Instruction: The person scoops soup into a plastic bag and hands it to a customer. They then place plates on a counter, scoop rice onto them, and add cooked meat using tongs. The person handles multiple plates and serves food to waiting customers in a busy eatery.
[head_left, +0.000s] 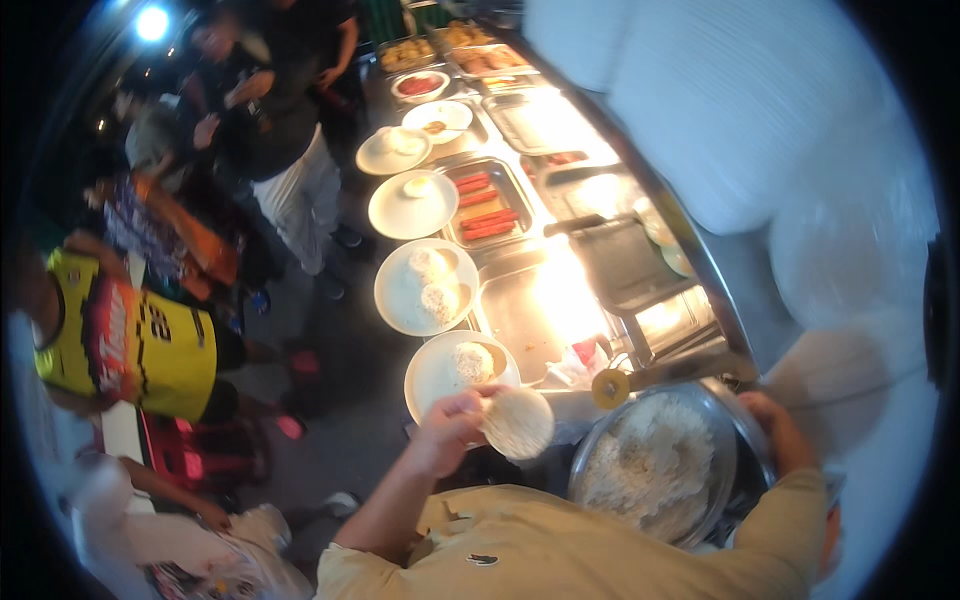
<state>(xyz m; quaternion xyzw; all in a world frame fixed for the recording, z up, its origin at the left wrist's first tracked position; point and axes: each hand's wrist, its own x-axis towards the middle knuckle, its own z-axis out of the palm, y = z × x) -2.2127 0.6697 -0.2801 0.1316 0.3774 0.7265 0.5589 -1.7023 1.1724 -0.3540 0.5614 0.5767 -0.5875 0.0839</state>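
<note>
My left hand (452, 431) grips a small round cup packed with white rice (519, 424), its rice face turned towards me. Just beyond that hand lies a white plate (424, 379) with one molded mound of rice (473, 363). A second plate (391, 296) behind it carries two mounds, one of them speckled dark. At lower right a large metal pot (581, 465) holds loose cooked rice (649, 465). My right hand (769, 416) is at the pot's far right rim and appears to grip it; its fingertips are partly hidden.
More plates (382, 214) line the counter's left edge. Steel trays follow, one with red sausages (487, 214). A metal bar with a yellow round end (610, 388) juts out beside the pot. People, one in a yellow jersey (161, 334), are on the left.
</note>
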